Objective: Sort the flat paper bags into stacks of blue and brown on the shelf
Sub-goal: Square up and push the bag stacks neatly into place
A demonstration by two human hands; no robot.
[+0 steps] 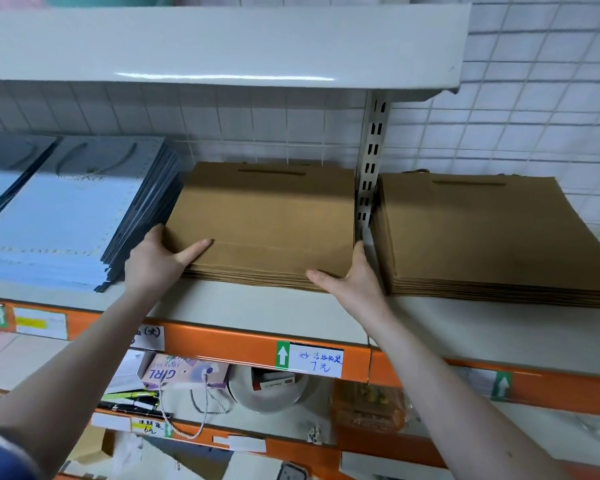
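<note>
A stack of flat brown paper bags (267, 216) lies in the middle of the shelf (257, 306). My left hand (156, 261) presses against the stack's front left corner, thumb laid on the top bag and fingers straight along the left side. My right hand (354, 275) presses against the front right corner, thumb along the front edge and fingers straight up the right side. To the left, touching the brown stack, lies a stack of light blue bags (66, 209) with dark edges. A second brown stack (482, 237) lies on the right.
A slotted metal upright (371, 161) stands between the two brown stacks. An upper shelf (222, 46) overhangs close above. Another blue pile (0, 174) sits far left. The orange shelf front carries price labels (319, 362); the lower shelf holds a patterned bag (184, 372) and boxes.
</note>
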